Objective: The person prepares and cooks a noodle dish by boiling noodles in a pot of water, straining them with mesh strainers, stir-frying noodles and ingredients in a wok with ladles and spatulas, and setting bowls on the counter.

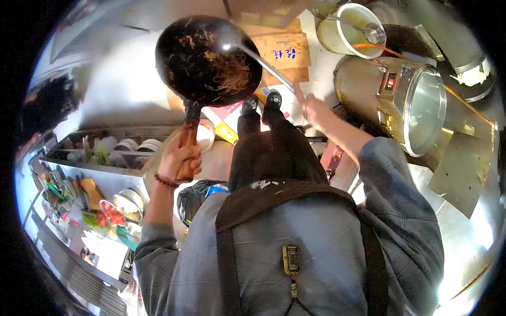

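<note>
A black wok (182, 66) is lifted in the upper middle, its inside turned toward me, with brown shredded food (232, 73) in it. My left hand (183, 158) is wrapped round the wok's wooden handle (185, 171). In my right hand (315, 113) is the shaft of a long metal ladle (271, 69), whose head rests inside the wok at its upper right. The fingers of my right hand are closed round the shaft, one finger stretched along it.
At the upper right stand a white bucket (343, 26) with a ladle across it and a large metal pot (363, 87). Flattened cardboard (287, 52) lies on the floor near my shoes. On the left are a container rack (100, 164) and bowls of ingredients (128, 204).
</note>
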A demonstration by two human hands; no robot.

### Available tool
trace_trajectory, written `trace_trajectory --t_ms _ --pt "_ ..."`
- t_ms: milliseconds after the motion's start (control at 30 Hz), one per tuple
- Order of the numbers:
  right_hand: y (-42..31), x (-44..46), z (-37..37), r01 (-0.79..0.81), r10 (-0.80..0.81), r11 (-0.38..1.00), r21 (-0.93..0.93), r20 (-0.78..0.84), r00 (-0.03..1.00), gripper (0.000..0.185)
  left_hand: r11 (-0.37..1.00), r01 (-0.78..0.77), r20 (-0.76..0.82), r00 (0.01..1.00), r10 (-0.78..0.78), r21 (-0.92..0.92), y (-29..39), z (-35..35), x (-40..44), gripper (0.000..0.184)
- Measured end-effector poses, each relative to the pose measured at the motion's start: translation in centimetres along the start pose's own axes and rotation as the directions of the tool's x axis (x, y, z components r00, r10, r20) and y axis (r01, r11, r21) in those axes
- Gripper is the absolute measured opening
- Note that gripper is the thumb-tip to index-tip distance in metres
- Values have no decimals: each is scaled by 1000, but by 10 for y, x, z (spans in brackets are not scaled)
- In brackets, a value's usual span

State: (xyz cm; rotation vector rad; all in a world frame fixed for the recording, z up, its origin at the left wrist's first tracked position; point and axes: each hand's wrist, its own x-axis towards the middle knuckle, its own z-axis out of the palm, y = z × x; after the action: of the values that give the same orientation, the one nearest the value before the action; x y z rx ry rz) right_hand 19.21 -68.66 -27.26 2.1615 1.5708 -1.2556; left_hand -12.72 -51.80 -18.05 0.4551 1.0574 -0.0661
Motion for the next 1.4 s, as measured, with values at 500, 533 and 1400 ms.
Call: trace_trajectory --t_ms 500,533,1400 --pt "-8 -102 -50 -519 -349 -162 839 443 826 66 909 168 -46 986 -163 381 -12 5 106 17" --pt "2 -100 -52 -516 -408 -267 814 389 826 65 942 204 13 976 -215 267 -10 4 95 20" --pt "59 -31 -128 53 223 933 355 -688 691 22 933 350 205 910 -360 84 -36 16 42 13"
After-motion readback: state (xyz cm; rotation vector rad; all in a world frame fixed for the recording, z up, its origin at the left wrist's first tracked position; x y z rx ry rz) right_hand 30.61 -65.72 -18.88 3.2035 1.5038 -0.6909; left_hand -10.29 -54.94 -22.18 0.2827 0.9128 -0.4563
